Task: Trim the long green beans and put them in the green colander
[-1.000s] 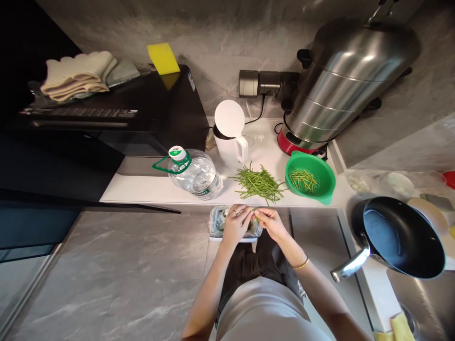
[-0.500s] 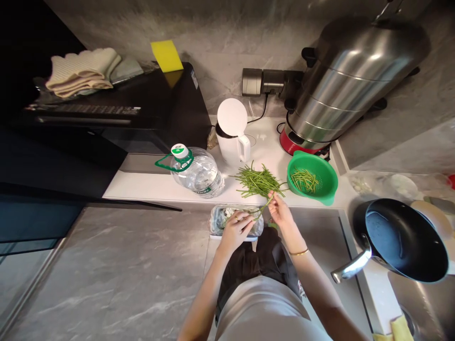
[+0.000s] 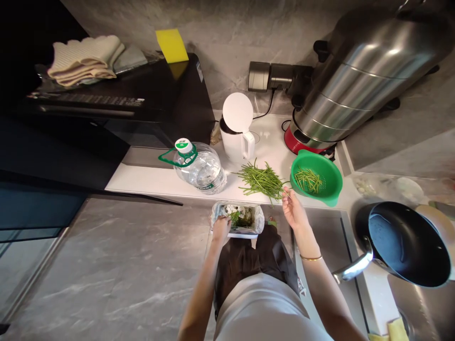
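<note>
A pile of thin green stems (image 3: 261, 180) lies on the white counter (image 3: 149, 182). Right of it stands a green colander (image 3: 329, 189) with several cut stems inside. My right hand (image 3: 294, 210) is raised between the pile and the colander, its fingers pinched on one green stem at the colander's near rim. Below the counter edge sits a small bag-lined waste bin (image 3: 258, 225) holding green trimmings. My left hand (image 3: 221, 226) rests on the bin's left rim with its fingers curled over it.
A big clear water bottle (image 3: 201, 168) and a white kettle (image 3: 237, 130) stand left of the pile. A tall steel steamer (image 3: 351, 90) is behind the colander. A black pan (image 3: 405, 244) sits at the right, a black appliance (image 3: 142, 104) with folded cloths at the left.
My hands have parted. The right hand moved up and right with a stem toward the colander. The left hand dropped to the bin's left rim. The view shifted slightly.
</note>
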Demonstrator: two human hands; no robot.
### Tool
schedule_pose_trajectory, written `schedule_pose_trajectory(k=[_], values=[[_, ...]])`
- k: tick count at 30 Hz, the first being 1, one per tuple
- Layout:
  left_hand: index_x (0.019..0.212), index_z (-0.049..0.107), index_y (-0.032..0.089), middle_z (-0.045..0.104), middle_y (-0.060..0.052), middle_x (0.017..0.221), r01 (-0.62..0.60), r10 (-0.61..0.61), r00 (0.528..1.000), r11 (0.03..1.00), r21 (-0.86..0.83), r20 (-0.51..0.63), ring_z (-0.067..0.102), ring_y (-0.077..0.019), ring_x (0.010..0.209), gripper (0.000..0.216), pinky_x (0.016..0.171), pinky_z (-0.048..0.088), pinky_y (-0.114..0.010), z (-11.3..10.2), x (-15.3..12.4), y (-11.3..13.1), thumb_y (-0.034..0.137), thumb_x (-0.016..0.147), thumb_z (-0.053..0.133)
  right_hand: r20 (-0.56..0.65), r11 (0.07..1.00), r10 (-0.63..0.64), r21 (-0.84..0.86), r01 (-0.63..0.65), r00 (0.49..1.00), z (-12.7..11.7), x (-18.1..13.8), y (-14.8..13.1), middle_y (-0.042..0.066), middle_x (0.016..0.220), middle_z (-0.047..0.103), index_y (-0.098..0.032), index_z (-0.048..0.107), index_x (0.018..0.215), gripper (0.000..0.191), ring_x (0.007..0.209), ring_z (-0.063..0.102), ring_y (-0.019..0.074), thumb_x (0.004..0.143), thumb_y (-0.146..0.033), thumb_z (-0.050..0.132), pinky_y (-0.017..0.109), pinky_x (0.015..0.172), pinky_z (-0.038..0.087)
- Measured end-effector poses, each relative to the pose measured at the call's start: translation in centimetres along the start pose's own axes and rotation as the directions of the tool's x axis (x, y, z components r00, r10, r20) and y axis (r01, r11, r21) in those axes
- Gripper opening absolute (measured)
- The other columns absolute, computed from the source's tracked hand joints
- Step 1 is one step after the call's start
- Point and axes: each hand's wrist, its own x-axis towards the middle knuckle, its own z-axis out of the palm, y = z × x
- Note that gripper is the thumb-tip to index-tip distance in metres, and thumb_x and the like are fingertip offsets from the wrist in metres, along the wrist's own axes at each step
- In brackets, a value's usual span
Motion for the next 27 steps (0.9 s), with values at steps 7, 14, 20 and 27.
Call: schedule_pose_trajectory(k=[7,14,20,27], values=[[0.098,0.067,0.016,0.067,-0.013,0.091,0.037,-0.037,0.999,0.991,-0.129,0.004,0.061,-0.0242,0.083,0.024,0.08,0.044,-0.036,-1.4,0.3,3.2,0.019,0.079,0.053,0.083,0.939,0.049,-0.344,-0.018,0.995,0.9,-1.9,2.0,0.005,0.087,0.072,-0.018,0.062,0.082,0.026,0.075,0.068,0.0143,0.063,-0.027,0.078,0.019,0.057,0.053],[0.086,0.072,0.02,0.07,-0.005,0.083,-0.106,0.072,0.994,0.65,-0.753,-0.079,0.062,-0.0178,0.074,0.021,0.07,0.048,-0.029,-7.3,-1.1,10.7,0.035,0.078,0.06,0.332,0.58,-0.191,-0.721,0.379,0.924,1.3,-3.0,3.6,0.005,0.084,0.069,-0.019,0.066,0.084,0.016,0.067,0.062,0.0142,0.074,-0.033,0.067,0.024,0.056,0.048],[0.079,0.072,0.015,0.068,-0.004,0.07,0.114,0.064,0.985,0.438,-0.892,0.157,0.057,-0.0138,0.058,0.029,0.054,0.046,-0.024,-8.3,-1.4,12.2,0.041,0.07,0.067,0.608,0.285,-0.21,-0.711,0.643,0.765,1.8,-3.6,3.0,0.005,0.086,0.065,-0.024,0.069,0.092,0.015,0.077,0.061,0.0169,0.084,-0.028,0.057,0.03,0.071,0.05],[0.072,0.07,0.012,0.065,-0.003,0.063,0.217,0.125,0.954,0.336,-0.917,0.272,0.052,-0.0098,0.053,0.022,0.054,0.044,-0.022,-8.1,-0.9,11.4,0.033,0.065,0.072,0.655,0.259,-0.174,-0.69,0.676,0.735,1.4,-3.8,3.0,0.004,0.084,0.067,-0.024,0.07,0.092,0.016,0.075,0.062,0.0164,0.085,-0.026,0.056,0.029,0.07,0.051]])
